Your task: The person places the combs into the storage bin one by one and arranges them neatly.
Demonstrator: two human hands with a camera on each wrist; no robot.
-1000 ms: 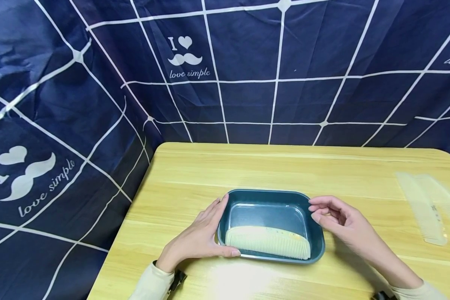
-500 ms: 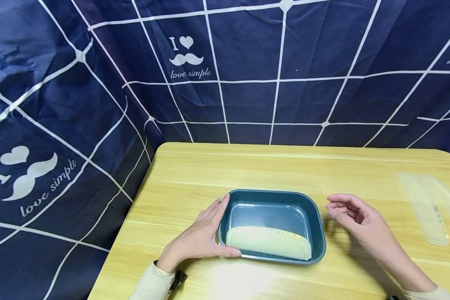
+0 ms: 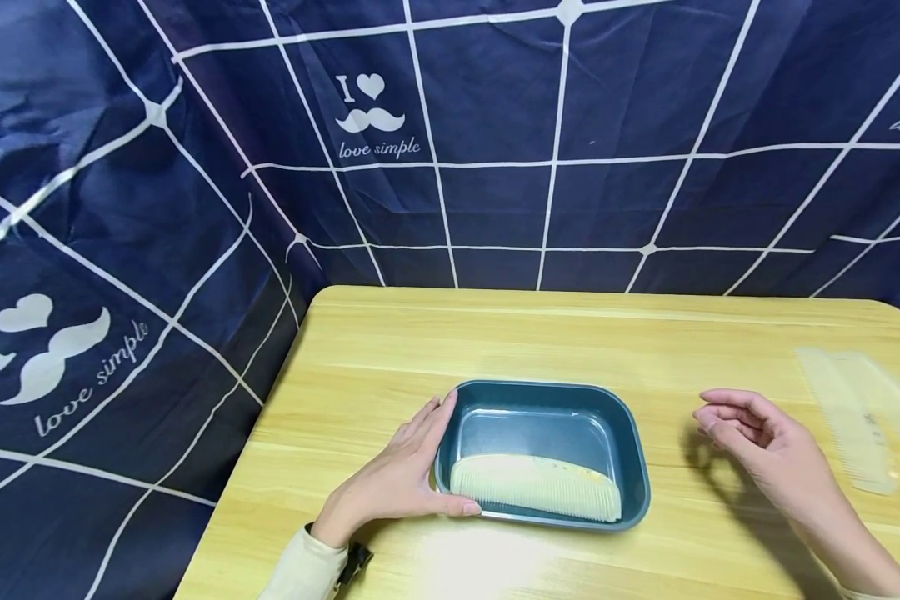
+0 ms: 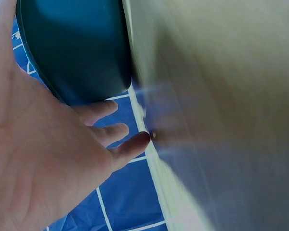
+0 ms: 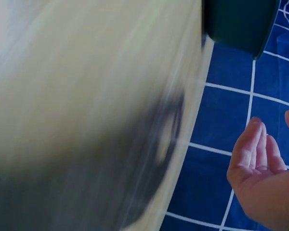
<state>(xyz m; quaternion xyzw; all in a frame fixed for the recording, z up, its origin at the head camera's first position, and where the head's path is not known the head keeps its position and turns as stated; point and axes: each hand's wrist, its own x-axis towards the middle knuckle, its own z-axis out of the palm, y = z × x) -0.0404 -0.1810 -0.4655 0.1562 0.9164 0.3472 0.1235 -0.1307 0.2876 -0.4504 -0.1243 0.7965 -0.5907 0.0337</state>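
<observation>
A dark teal rectangular tray (image 3: 640,467) stands on the table, with a pale cream comb (image 3: 532,486) lying along its near side, teeth toward me. My left hand (image 3: 401,475) holds the tray's left end, thumb on the near rim and index finger by the far left corner. From the left wrist, the palm and several fingers show against the tray wall (image 4: 82,53). My right hand (image 3: 768,446) hovers over the table between the tray and two translucent pale combs (image 3: 847,417), its fingers loosely curled around nothing. In the right wrist view the right hand (image 5: 265,178) is also free of things.
The light wood table (image 3: 555,333) has a rounded far edge. Dark blue cloth (image 3: 487,200) with white lines hangs behind it and along the left. One of the combs at the right lies partly beneath or beside the other and reaches the frame's edge.
My right hand has moved right, from the tray's right rim toward the two combs, touching nothing now. My left hand, the tray and the comb in it have stayed in place.
</observation>
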